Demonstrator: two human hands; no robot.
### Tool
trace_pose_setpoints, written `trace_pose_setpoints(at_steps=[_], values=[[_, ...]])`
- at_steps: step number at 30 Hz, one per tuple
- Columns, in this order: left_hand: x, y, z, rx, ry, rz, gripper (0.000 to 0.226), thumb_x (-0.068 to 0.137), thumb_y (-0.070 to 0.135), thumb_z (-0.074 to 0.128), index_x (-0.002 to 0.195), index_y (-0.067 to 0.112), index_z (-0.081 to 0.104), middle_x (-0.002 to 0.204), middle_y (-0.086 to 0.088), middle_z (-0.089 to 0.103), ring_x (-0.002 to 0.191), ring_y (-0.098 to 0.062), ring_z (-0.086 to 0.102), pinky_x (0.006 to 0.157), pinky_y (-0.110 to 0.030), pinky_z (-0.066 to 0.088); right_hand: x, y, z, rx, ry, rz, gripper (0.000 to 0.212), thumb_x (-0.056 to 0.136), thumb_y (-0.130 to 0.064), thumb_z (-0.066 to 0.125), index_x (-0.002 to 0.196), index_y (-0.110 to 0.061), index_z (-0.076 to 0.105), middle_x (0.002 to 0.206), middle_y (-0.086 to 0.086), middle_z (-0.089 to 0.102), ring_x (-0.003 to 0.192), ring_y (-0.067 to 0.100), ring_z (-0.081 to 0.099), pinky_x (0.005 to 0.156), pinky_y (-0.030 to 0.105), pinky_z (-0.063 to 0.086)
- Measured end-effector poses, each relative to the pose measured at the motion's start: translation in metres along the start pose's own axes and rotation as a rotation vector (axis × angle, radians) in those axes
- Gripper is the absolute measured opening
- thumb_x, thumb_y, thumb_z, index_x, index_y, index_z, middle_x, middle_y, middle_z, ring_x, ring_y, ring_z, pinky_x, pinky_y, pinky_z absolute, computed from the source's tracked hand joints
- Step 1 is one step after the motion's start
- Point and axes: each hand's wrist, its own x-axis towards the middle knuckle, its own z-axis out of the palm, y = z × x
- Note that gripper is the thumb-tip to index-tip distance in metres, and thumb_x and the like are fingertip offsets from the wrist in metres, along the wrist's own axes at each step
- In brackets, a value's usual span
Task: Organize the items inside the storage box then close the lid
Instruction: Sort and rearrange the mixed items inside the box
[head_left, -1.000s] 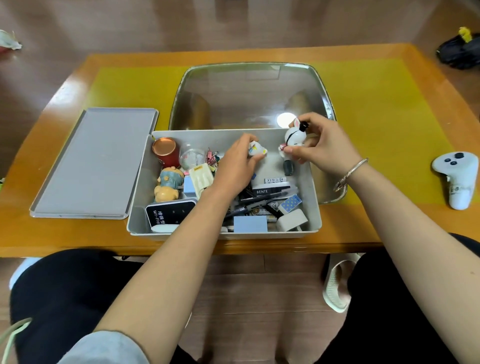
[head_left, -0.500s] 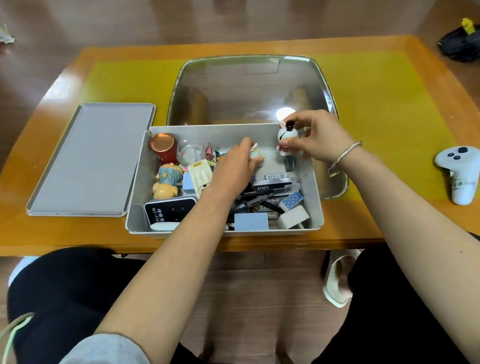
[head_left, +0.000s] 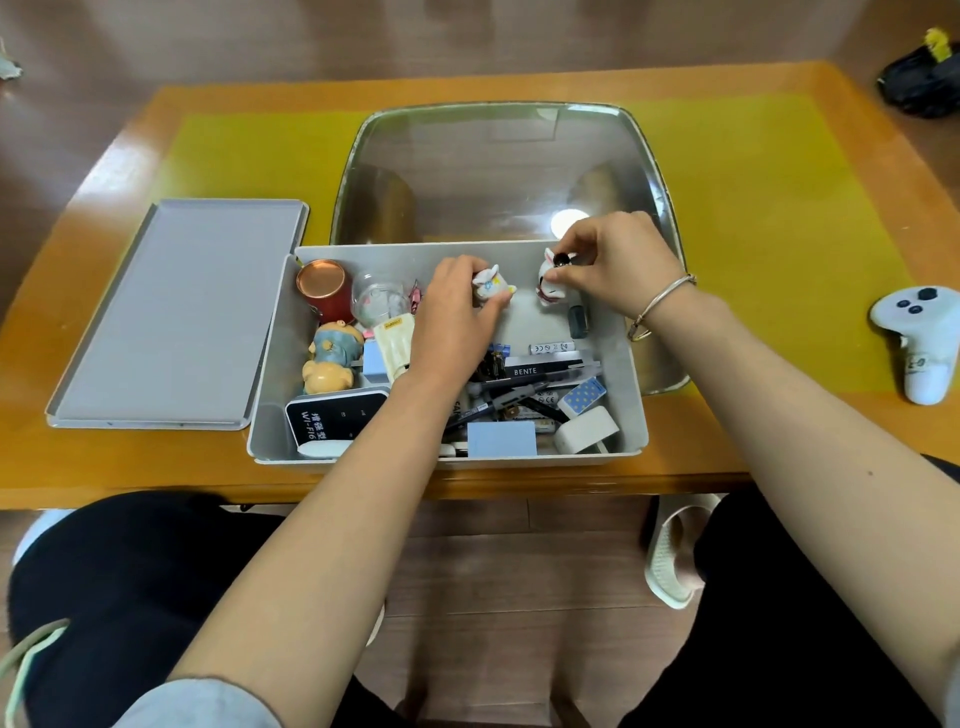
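A wooden desk (head_left: 130, 150) with a yellow mat carries the grey storage box (head_left: 631, 395), its lid (head_left: 176, 312) at nine o'clock. The left hand (head_left: 452, 317) pinches a small white figurine (head_left: 491, 285); the right hand (head_left: 618, 265) grips a rabbit figurine (head_left: 551, 278) by its head — both look light, hard and chippable, best held by the body. Legible: "BENTE" on a pen case (head_left: 550, 368), "Wi-Fi6" on a router (head_left: 332, 420).

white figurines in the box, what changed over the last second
The right hand lowered its white figurine from above the back wall into the storage box. The left hand kept hold of the other small figurine. The lid stayed flat beside the box.
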Motion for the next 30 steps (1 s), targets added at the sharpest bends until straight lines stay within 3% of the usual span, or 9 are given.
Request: trace_pose_setpoints(at_steps=[5,8,12,16,20,24,30], values=[[-0.001,-0.001,0.0,-0.005,-0.005,-0.019,0.027,0.086,0.023,0.068,0.109,0.012,0.057,0.106,-0.002,0.06,0.097,-0.018,0.054,0.082,-0.027,0.043,0.004,0.0,0.004,-0.097,-0.054,-0.028,0.024,0.08,-0.032,0.072,0.094,-0.013,0.074,0.09,0.011,0.073,0.086,0.027,0.065,0.082,0.035,0.049],[0.0,-0.002,-0.001,0.001,-0.01,-0.045,0.027,0.085,0.026,0.069,0.107,0.016,0.055,0.103,0.002,0.062,0.091,-0.017,0.058,0.077,-0.034,0.048,0.006,-0.002,0.007,-0.195,-0.12,-0.06,0.026,0.082,-0.033,0.069,0.097,-0.012,0.073,0.093,0.013,0.071,0.089,0.031,0.064,0.08,0.035,0.05],[-0.001,-0.003,0.0,0.042,-0.008,-0.046,0.024,0.084,0.03,0.069,0.1,0.019,0.055,0.096,0.009,0.058,0.084,-0.014,0.056,0.071,-0.034,0.048,0.008,-0.003,0.006,-0.298,-0.183,-0.067,0.029,0.082,-0.033,0.069,0.1,-0.01,0.071,0.096,0.013,0.071,0.092,0.032,0.062,0.078,0.033,0.049],[-0.001,-0.003,0.0,0.045,-0.008,-0.048,0.024,0.084,0.031,0.07,0.099,0.02,0.055,0.096,0.009,0.059,0.083,-0.014,0.056,0.07,-0.034,0.048,0.01,0.0,-0.002,-0.29,-0.127,-0.054,0.033,0.08,-0.033,0.071,0.108,-0.015,0.069,0.107,0.006,0.07,0.104,0.027,0.061,0.084,0.032,0.045],[-0.001,-0.003,0.0,0.047,-0.021,-0.051,0.024,0.085,0.031,0.069,0.101,0.019,0.055,0.099,0.006,0.061,0.085,-0.016,0.059,0.07,-0.034,0.049,0.012,0.001,-0.001,-0.414,-0.078,-0.086,0.027,0.078,-0.043,0.071,0.101,-0.028,0.071,0.101,-0.002,0.071,0.098,0.027,0.062,0.071,0.028,0.04],[-0.001,-0.002,0.001,0.041,-0.039,-0.046,0.024,0.085,0.03,0.069,0.102,0.019,0.055,0.098,0.006,0.061,0.083,-0.015,0.058,0.07,-0.033,0.047,0.014,0.001,0.003,-0.441,-0.117,-0.058,0.023,0.076,-0.039,0.071,0.097,-0.029,0.073,0.093,0.005,0.072,0.089,0.031,0.063,0.067,0.029,0.043],[-0.001,-0.002,0.0,0.034,-0.045,-0.037,0.025,0.088,0.029,0.065,0.107,0.016,0.054,0.101,0.002,0.063,0.085,-0.018,0.059,0.073,-0.036,0.049,0.012,0.006,0.006,-0.494,-0.023,-0.081,0.022,0.082,-0.039,0.065,0.098,-0.025,0.073,0.097,0.007,0.07,0.09,0.032,0.062,0.065,0.029,0.035]])
